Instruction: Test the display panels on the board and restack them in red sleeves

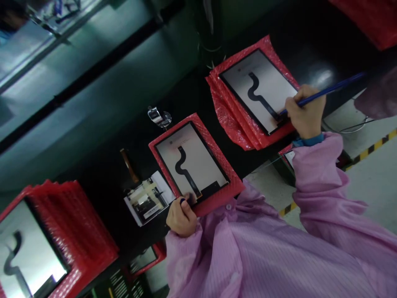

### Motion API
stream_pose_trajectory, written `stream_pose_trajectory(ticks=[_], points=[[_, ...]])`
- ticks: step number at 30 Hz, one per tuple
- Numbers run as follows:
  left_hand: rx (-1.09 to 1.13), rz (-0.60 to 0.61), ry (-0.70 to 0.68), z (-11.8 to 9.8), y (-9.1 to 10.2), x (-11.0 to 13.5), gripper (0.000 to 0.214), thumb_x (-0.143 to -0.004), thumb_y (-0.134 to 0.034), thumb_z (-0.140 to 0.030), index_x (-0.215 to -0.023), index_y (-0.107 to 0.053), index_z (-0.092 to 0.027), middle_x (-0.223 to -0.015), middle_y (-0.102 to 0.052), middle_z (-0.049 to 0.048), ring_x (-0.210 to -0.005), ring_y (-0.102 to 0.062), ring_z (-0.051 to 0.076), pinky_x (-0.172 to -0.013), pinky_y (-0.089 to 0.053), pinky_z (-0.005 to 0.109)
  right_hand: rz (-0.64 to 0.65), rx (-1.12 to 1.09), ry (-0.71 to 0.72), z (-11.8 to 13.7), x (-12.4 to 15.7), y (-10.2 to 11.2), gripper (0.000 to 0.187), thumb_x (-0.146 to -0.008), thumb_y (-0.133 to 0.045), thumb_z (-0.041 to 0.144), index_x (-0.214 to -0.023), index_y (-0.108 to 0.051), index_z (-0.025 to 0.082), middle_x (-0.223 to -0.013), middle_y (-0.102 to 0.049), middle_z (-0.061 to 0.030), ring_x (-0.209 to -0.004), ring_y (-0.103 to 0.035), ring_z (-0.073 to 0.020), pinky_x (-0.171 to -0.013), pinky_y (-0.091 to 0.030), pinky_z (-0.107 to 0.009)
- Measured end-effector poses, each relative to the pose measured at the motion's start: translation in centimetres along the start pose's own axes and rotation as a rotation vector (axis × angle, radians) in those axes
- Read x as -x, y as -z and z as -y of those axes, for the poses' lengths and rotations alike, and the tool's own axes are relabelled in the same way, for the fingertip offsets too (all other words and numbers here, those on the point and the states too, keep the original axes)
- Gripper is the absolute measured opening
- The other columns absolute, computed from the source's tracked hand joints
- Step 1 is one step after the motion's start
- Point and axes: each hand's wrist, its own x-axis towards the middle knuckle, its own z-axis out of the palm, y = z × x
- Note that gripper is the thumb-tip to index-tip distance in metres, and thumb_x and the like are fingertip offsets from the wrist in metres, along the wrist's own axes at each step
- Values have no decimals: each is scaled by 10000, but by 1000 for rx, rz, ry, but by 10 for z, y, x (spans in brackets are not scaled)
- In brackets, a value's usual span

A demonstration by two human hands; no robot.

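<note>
My right hand (305, 111) is closed around a long, thin blue pen-like stick (335, 89). Its tip meets the lower end of a black flex cable on the right display panel (276, 89), which lies on red bubble-wrap bags (231, 111). My left hand (181, 217) is curled at the lower left corner of a second display panel (198, 159), on a red bubble-wrap bag (221, 194). A small dark bit (182, 200) shows at its fingers; what they grip is unclear. This panel also carries a curved black flex cable (180, 165).
Red bubble-wrap bags (89, 231) are stacked at the left, with another display panel (37, 244) on top. On the black table lie a small white-and-black part (149, 198), a brown strip (129, 165) and a shiny metal object (159, 117). More red wrap (369, 20) is at upper right.
</note>
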Motion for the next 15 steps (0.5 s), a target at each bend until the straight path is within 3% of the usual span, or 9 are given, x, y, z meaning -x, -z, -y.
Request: stream_pose_trajectory(ticks=[5, 8, 12, 14, 15], points=[[32, 22, -23, 0, 1, 2, 328, -1075, -381, -356, -920, -610, -180, -761, -704, 83, -691, -686, 214, -664, -488, 286, 22, -54, 59, -7, 0, -2, 487, -825, -662, 77, -558, -313, 287, -561, -322, 53, -568, -293, -124, -595, -289, -316], [101, 14, 87, -3, -1, 4, 355, -1078, -384, -389, -936, -633, -180, -833, -720, 102, -771, -702, 230, -735, -503, 317, -70, -120, 73, -11, -1, -2, 487, -811, -693, 117, -535, -323, 271, -538, -313, 60, -553, -287, -107, -571, -270, -298], [238, -90, 190, -10, 6, 3, 454, -1076, -382, -501, -1028, -665, -149, -725, -664, 35, -631, -646, 163, -633, -492, 267, -263, -553, 59, 5, 20, 11, 351, -845, -698, 222, -624, -427, 244, -511, -370, 79, -437, -308, -76, -464, -234, -270], [366, -125, 242, -20, 16, 1, 466, -1070, -400, -524, -1045, -664, -141, -639, -601, -17, -535, -578, 122, -563, -466, 226, -234, -802, 60, 27, 46, 21, 290, -873, -716, 296, -711, -484, 231, -517, -424, 80, -408, -312, -70, -433, -246, -255], [455, -96, 259, -27, 23, -1, 465, -1068, -409, -529, -1031, -666, -143, -622, -589, -26, -519, -562, 112, -547, -461, 214, -135, -886, 50, 41, 62, 25, 267, -877, -734, 319, -750, -520, 221, -546, -464, 69, -423, -343, -71, -440, -281, -249]])
